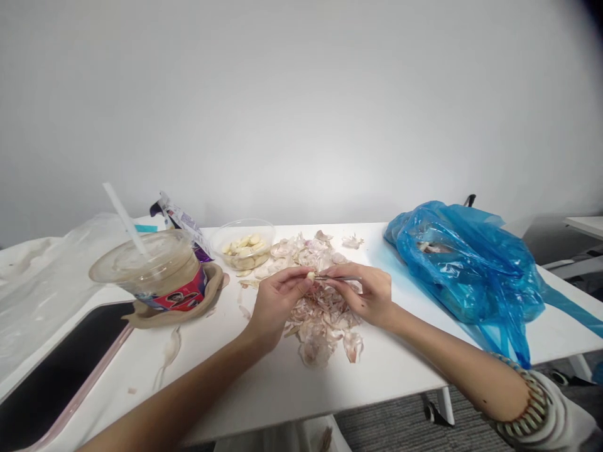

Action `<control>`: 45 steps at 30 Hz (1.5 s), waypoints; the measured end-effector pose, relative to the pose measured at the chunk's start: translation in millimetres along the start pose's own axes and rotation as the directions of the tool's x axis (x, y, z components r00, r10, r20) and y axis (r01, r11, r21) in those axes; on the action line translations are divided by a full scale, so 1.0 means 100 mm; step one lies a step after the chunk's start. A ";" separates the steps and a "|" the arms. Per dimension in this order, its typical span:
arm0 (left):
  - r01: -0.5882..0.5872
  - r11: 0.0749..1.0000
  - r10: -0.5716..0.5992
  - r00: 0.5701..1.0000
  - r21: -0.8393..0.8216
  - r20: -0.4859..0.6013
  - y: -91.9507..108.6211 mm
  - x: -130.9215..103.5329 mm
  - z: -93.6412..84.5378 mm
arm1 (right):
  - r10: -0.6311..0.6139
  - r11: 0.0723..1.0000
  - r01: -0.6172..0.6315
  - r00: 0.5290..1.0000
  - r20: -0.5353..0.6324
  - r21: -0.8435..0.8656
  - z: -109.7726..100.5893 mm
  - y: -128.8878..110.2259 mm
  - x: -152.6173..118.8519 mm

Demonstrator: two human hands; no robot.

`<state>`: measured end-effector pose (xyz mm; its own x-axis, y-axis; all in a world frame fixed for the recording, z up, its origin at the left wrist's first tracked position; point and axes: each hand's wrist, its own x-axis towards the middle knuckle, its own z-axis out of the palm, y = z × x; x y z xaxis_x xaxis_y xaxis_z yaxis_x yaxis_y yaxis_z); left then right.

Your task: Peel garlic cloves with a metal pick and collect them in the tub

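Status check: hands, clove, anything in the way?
Left hand pinching small pale clove. Right hand gripping slim metal tool, tip at clove. Papery skins heaped beneath hands, none visibly blocking the clove.

One tool, one bowl, one cup

1. Pale clove: mostly covered by left hand fingertips; too small to tell if skin remains.
2. Metal tool: partly hidden by right hand; type unclear.
3. Peel heap: middle blocked by both hands.
4. Blue bag: contents mostly obscured by crumpled plastic.
5. Purple packet: lower part behind drink cup; print unreadable.
6. Cup base: hidden in cardboard carrier.
7. Phone, clear plastic: cut by left edge.
8. Left forearm: cut by bottom edge.
9. Striped-cuff sleeve: cropped at bottom.
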<state>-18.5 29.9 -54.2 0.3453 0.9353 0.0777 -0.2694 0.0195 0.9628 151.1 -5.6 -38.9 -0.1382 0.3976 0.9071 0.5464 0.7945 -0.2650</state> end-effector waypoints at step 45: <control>-0.012 1.000 0.012 0.999 -0.009 -0.045 0.03 -0.01 0.05 | 0.016 1.000 -0.017 0.999 0.038 0.023 -0.02 0.00 0.01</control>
<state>-15.7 27.1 -50.3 0.3010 0.9505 0.0772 -0.2819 0.0114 0.9594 152.1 -6.3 -37.4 -0.1607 0.4274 0.8897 0.5299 0.7978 -0.2875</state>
